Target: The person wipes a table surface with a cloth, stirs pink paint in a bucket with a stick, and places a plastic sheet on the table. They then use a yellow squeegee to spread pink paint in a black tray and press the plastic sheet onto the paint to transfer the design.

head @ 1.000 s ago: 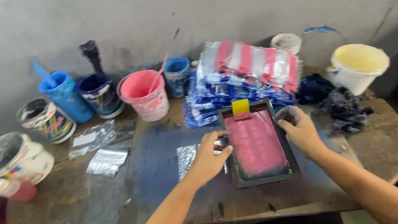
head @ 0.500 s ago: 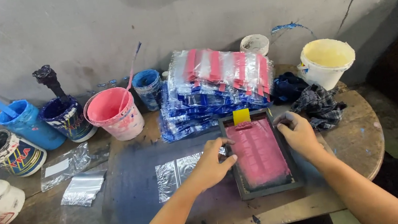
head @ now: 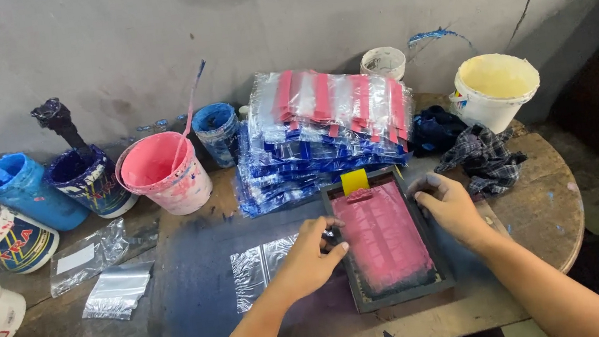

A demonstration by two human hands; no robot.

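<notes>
Head view: the left hand [head: 309,260] has its grip clenched on the left edge of a small dark-framed printing screen [head: 386,235] loaded with pink ink, and the right hand [head: 447,205] grips the frame's right edge near the top corner. The screen lies flat on the round desk [head: 547,199], between the two grips, with a yellow squeegee [head: 354,181] resting at its far end. Just left of the left grip a clear plastic bag [head: 260,269] lies on a blue-stained patch. Beyond the grips, a stack of printed red-and-blue bags [head: 325,131] crowds the screen's far edge. Right of the right grip there is bare wood up to the desk's rim, past a checked rag [head: 485,157]. The near edge of the frame sits close to the desk's front edge. Since half a second ago, both hands hold the same spots on the frame; only the camera has shifted a little.
</notes>
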